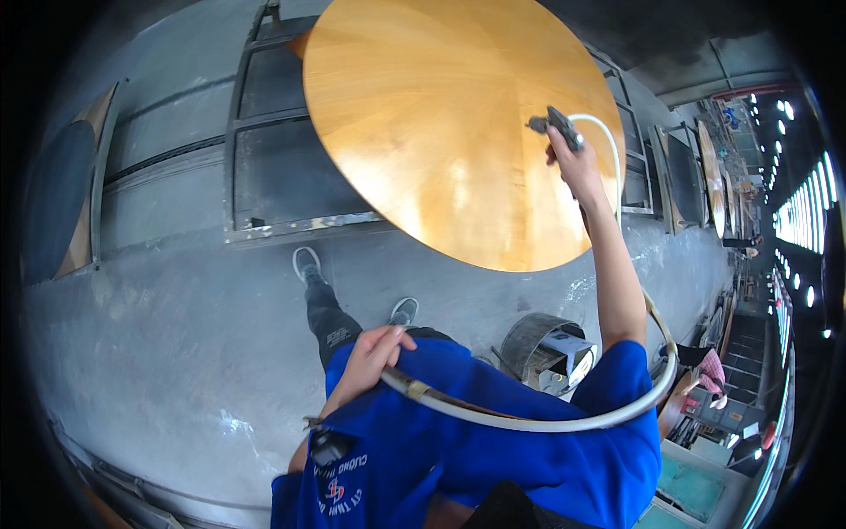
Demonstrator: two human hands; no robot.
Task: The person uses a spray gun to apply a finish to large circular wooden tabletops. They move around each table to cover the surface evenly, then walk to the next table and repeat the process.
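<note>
My right hand (575,166), arm stretched out, is closed around a dark spray gun (564,129) over the right part of a large round wooden tabletop (441,132). The top is glossy and golden brown. The gun's nozzle points left across it. A pale hose (608,137) curves from the gun down past my right forearm. Near my waist the thicker whitish hose (529,426) loops across my blue shirt. Its near end reaches my left hand (374,355), whose fingers are bent over it; the palm side is hidden.
A dark metal frame (231,167) stands under and left of the tabletop. An open round drum (529,346) with things in it sits on the grey floor to my right. Another board (66,198) leans far left. More round panels (710,176) and a person in pink (710,370) are at right.
</note>
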